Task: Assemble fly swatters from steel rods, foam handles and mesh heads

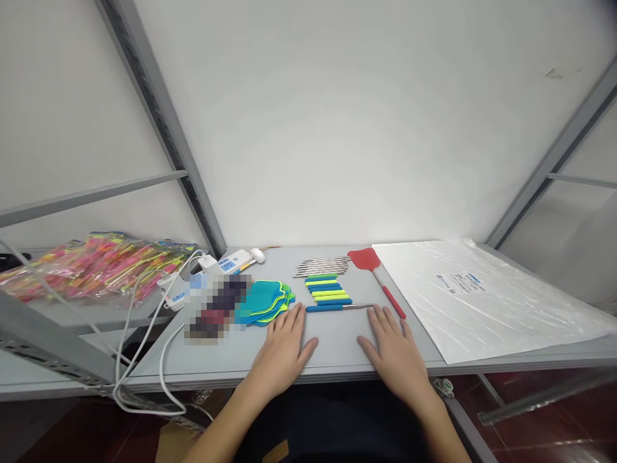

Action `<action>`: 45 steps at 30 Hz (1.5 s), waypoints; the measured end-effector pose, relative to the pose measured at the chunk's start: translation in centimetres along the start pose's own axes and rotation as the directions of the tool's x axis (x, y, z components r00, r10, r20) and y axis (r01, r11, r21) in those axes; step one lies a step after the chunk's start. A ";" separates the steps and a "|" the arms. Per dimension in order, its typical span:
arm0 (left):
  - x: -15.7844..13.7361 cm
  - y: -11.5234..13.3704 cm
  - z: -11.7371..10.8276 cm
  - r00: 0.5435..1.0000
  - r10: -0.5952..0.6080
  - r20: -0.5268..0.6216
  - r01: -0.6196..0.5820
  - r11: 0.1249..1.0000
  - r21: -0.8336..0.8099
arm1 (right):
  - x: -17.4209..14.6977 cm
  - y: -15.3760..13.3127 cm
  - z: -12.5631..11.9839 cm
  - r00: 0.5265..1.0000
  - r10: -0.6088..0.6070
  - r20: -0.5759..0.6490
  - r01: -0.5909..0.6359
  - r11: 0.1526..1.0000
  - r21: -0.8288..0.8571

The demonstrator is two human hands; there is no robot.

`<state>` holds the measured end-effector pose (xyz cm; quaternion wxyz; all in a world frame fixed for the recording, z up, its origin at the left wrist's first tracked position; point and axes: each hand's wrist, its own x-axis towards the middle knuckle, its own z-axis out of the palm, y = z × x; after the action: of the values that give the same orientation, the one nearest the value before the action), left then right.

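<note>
Blue at the grip and silvery along the shaft, one handled rod (325, 308) is lying crosswise on your grey bench (337, 350). Your left hand (283, 352) is resting palm down, fingers stretched and thumb standing wide, its fingertips pointing between the blue grip and the teal and lime swatter heads (265, 301). Your right hand (396, 352) is lying just as flat and wide, its index fingertip sitting right by the rod's tip; whether the two are touching, you cannot tell. Beyond the rod, loose green, lime and blue handles (331, 294) are lying in rows, with bare metal rods (322, 265) lining up behind them. A red swatter (380, 281) is slanting toward you, its grip ending near your right little finger. Farther right, a white wrapped package (486, 321) is carrying a printed label (463, 285): you are seeing a blue block, a small square code and lines of print too tiny to read. Over on the left, a white power strip (234, 263) is showing blue socket panels, and bagged colourful goods (110, 267) are piling up beyond it.
</note>
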<state>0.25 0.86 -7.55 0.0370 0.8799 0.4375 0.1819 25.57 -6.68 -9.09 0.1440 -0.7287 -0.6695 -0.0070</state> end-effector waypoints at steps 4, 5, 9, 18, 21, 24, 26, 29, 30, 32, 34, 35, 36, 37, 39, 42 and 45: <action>0.1 0.2 -0.1 1.000 -0.026 -0.010 0.026 0.999 -0.022 | 0.6 0.1 -0.2 0.996 0.013 -0.083 -0.012 1.000 0.015; 0.2 0.3 -0.1 0.999 -0.036 -0.018 0.036 0.999 -0.034 | 1.0 0.1 -0.3 0.995 0.014 -0.102 -0.013 1.000 0.017; 1.3 0.7 0.3 0.995 -0.080 -0.063 0.075 0.994 -0.074 | 3.0 0.7 -0.3 0.990 -0.005 -0.143 0.009 1.000 0.026; 2.7 1.1 -0.1 0.999 -0.018 -0.039 0.011 0.987 -0.160 | 4.3 1.6 0.1 0.982 -0.036 -0.185 0.068 0.983 0.171; 2.3 1.0 -0.5 0.999 0.008 -0.048 -0.017 0.982 -0.186 | 4.2 1.6 -0.1 0.982 -0.044 -0.182 0.083 0.974 0.209; 2.1 0.9 -0.5 0.999 0.016 -0.050 -0.026 0.977 -0.210 | 4.2 1.6 -0.4 0.983 -0.056 -0.174 0.098 0.965 0.243; 2.1 0.8 -0.5 0.999 0.017 -0.043 -0.026 0.974 -0.225 | 4.2 1.5 -0.4 0.984 -0.062 -0.168 0.106 0.959 0.263; 2.1 0.8 -0.4 1.000 0.008 -0.026 -0.014 0.970 -0.245 | 4.2 1.6 -0.4 0.985 -0.062 -0.163 0.108 0.952 0.287; 2.1 0.8 -0.5 1.000 0.004 -0.019 -0.009 0.968 -0.252 | 4.3 1.6 -0.4 0.985 -0.061 -0.162 0.107 0.950 0.294; 2.1 1.0 -0.6 1.000 0.000 -0.003 -0.001 0.963 -0.271 | 4.3 1.7 -0.4 0.986 -0.058 -0.158 0.105 0.946 0.308; 2.0 1.2 -0.9 1.000 -0.001 0.015 0.006 0.954 -0.300 | 4.2 1.6 -0.6 0.987 -0.061 -0.151 0.108 0.940 0.324; 1.9 1.3 -1.1 1.000 -0.004 0.025 0.012 0.948 -0.318 | 4.2 1.6 -0.8 0.987 -0.067 -0.147 0.113 0.937 0.330; 1.8 1.4 -1.3 0.999 -0.010 0.036 0.021 0.941 -0.338 | 4.1 1.5 -1.0 0.987 -0.075 -0.141 0.120 0.931 0.344; 1.7 1.5 -1.5 0.999 -0.017 0.047 0.033 0.932 -0.360 | 3.9 1.5 -1.3 0.988 -0.082 -0.131 0.126 0.919 0.373; 1.6 1.7 -1.8 0.997 -0.037 0.070 0.062 0.911 -0.408 | 3.6 1.3 -1.9 0.991 -0.093 -0.091 0.126 0.867 0.482; 1.7 1.8 -2.1 0.993 -0.064 0.098 0.104 0.868 -0.485 | 3.1 1.0 -2.6 0.989 -0.150 0.007 0.110 0.759 0.641; 2.3 1.9 -2.5 0.990 -0.079 0.114 0.130 0.808 -0.575 | 2.7 0.7 -2.9 0.976 -0.206 0.067 0.114 0.753 0.648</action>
<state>2.03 1.27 -4.12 0.3322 0.8080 0.4068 0.2671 27.02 -4.70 -5.89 0.3373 -0.5745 -0.6995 0.2586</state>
